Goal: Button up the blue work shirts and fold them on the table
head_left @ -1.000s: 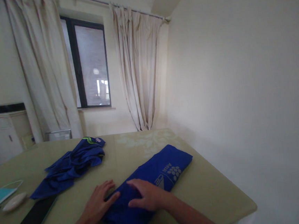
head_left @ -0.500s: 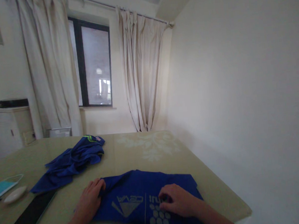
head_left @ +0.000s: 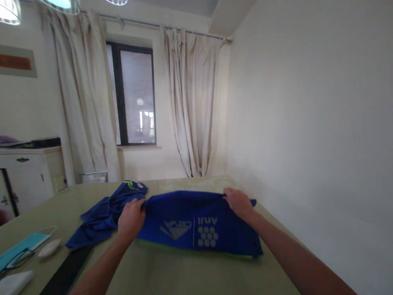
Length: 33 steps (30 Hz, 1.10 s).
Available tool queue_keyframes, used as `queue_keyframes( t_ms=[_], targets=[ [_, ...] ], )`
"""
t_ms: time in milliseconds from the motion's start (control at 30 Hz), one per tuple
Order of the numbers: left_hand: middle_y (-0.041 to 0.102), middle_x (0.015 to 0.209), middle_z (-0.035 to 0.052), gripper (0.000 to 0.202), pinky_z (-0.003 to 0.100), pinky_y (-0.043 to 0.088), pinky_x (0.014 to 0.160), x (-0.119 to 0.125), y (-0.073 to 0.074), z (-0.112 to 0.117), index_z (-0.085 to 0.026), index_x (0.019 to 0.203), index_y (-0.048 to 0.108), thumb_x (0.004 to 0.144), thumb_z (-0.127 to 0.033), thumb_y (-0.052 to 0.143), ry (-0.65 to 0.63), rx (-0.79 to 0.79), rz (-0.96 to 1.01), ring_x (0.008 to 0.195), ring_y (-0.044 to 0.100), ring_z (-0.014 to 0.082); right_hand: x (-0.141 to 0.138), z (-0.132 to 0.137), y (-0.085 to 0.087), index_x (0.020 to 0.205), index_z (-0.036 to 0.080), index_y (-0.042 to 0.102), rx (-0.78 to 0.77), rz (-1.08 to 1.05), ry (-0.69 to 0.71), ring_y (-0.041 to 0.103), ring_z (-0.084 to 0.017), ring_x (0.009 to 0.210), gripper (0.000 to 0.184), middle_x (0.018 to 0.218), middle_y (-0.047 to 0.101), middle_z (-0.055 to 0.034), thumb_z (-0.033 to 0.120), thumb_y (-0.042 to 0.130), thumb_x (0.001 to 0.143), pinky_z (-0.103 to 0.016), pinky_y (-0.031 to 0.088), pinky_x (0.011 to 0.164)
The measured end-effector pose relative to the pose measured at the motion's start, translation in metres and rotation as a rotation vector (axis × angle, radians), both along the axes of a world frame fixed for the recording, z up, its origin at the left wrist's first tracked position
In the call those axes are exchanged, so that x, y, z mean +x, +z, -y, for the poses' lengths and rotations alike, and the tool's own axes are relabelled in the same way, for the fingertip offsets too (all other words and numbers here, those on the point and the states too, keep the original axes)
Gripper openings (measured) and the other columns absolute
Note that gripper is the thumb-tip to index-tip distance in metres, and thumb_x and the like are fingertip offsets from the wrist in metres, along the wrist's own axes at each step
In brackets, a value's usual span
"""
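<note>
At the upper edge of a folded blue garment [head_left: 174,209], the fingers of the left hand [head_left: 130,221] and right hand [head_left: 240,204] are closed, pinching the cloth near its two ends. The soft, matte panel stretches between them as a long rectangle, printed with grey lettering and round dots, its lower border bright green. Just beyond the left hand lies a crumpled blue garment [head_left: 101,219] on the glossy, pale desk [head_left: 181,286], near a flat black slab [head_left: 59,283].
</note>
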State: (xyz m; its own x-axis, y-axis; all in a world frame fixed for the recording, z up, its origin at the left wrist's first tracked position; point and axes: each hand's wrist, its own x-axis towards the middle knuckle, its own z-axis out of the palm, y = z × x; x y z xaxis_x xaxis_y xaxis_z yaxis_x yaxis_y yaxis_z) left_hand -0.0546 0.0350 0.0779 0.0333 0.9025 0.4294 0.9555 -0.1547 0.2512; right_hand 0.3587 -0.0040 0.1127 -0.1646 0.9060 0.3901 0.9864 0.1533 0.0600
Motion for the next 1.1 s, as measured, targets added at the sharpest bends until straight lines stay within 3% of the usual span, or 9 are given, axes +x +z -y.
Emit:
queue_keyframes(
  t_ms=[100, 200, 300, 400, 500, 567, 667, 867, 1100],
  targets=[
    [0.068, 0.111, 0.0101, 0.04, 0.035, 0.046, 0.099, -0.005, 0.044, -0.012, -0.022, 0.126, 0.067, 0.099, -0.031, 0.038, 0.006, 0.203, 0.064, 0.109, 0.061, 0.0272, 0.001, -0.004, 0.055, 0.11, 0.017, 0.059, 0.174, 0.009, -0.008, 0.057, -0.022, 0.104, 0.024, 0.11, 0.067, -0.0101, 0.031, 0.04, 0.107, -0.033, 0.04, 0.093],
    [0.066, 0.101, 0.0074, 0.037, 0.034, 0.048, 0.096, -0.017, 0.054, -0.005, -0.024, 0.121, 0.07, 0.098, -0.035, 0.043, -0.053, 0.295, 0.076, 0.103, 0.061, 0.0256, 0.01, 0.01, 0.069, 0.108, 0.018, 0.062, 0.206, 0.039, 0.04, 0.055, -0.023, 0.104, 0.026, 0.108, 0.068, -0.0089, 0.032, 0.041, 0.107, -0.035, 0.038, 0.096],
    [0.066, 0.105, 0.0075, 0.036, 0.036, 0.046, 0.101, -0.031, 0.024, 0.018, -0.025, 0.12, 0.072, 0.09, -0.028, 0.052, -0.15, 0.22, 0.021, 0.105, 0.061, 0.0263, 0.017, 0.035, 0.028, 0.105, 0.019, 0.066, 0.159, 0.061, 0.082, 0.059, -0.024, 0.102, 0.021, 0.104, 0.07, -0.0089, 0.024, 0.045, 0.103, -0.036, 0.04, 0.095],
    [0.07, 0.111, 0.0051, 0.039, 0.037, 0.048, 0.1, -0.049, -0.034, 0.054, -0.031, 0.111, 0.076, 0.08, -0.019, 0.056, -0.259, -0.024, 0.019, 0.108, 0.063, 0.0265, 0.028, 0.068, -0.053, 0.102, 0.022, 0.066, 0.03, 0.04, 0.125, 0.062, -0.024, 0.1, 0.024, 0.103, 0.071, -0.0074, 0.017, 0.043, 0.1, -0.037, 0.042, 0.093],
    [0.075, 0.112, 0.0027, 0.024, 0.033, 0.05, 0.1, -0.069, -0.083, 0.091, -0.032, 0.099, 0.078, 0.083, -0.035, 0.061, -0.421, -0.276, 0.117, 0.108, 0.065, 0.0255, 0.045, 0.101, -0.129, 0.094, 0.024, 0.064, -0.109, 0.016, 0.281, 0.066, -0.021, 0.086, 0.021, 0.092, 0.072, -0.0037, 0.024, 0.044, 0.101, -0.033, 0.046, 0.084],
    [0.077, 0.098, 0.0019, 0.032, 0.03, 0.053, 0.092, -0.077, -0.097, 0.105, -0.029, 0.091, 0.077, 0.088, -0.053, 0.057, -0.438, -0.428, 0.182, 0.097, 0.067, 0.023, 0.057, 0.116, -0.154, 0.092, 0.024, 0.062, -0.112, -0.005, 0.419, 0.066, -0.02, 0.081, 0.025, 0.087, 0.071, -0.0025, 0.038, 0.044, 0.103, -0.033, 0.047, 0.086],
    [0.076, 0.093, 0.0033, 0.054, 0.032, 0.054, 0.088, -0.077, -0.094, 0.1, -0.025, 0.095, 0.075, 0.096, -0.062, 0.036, -0.329, -0.514, 0.229, 0.09, 0.069, 0.0222, 0.071, 0.112, -0.15, 0.097, 0.024, 0.061, -0.12, -0.176, 0.414, 0.066, -0.022, 0.083, 0.039, 0.091, 0.071, -0.0044, 0.057, 0.041, 0.102, -0.034, 0.049, 0.085],
    [0.056, 0.145, 0.0226, 0.076, 0.047, 0.034, 0.117, -0.046, -0.108, 0.04, -0.004, 0.142, 0.049, 0.085, -0.053, 0.055, 0.013, -0.356, -0.029, 0.136, 0.05, 0.0362, 0.086, 0.042, -0.132, 0.127, 0.016, 0.061, -0.132, -0.388, -0.142, 0.06, -0.034, 0.122, 0.052, 0.129, 0.064, -0.0185, 0.052, 0.057, 0.09, -0.047, 0.044, 0.107],
    [0.044, 0.156, 0.0179, 0.085, 0.034, 0.03, 0.119, -0.019, -0.116, -0.004, -0.009, 0.153, 0.031, 0.078, -0.03, 0.066, -0.054, -0.301, 0.0, 0.145, 0.042, 0.026, 0.09, -0.028, -0.129, 0.142, 0.009, 0.051, -0.274, -0.517, -0.278, 0.06, -0.032, 0.127, 0.072, 0.139, 0.06, -0.022, 0.049, 0.065, 0.084, -0.042, 0.046, 0.106]
  ],
)
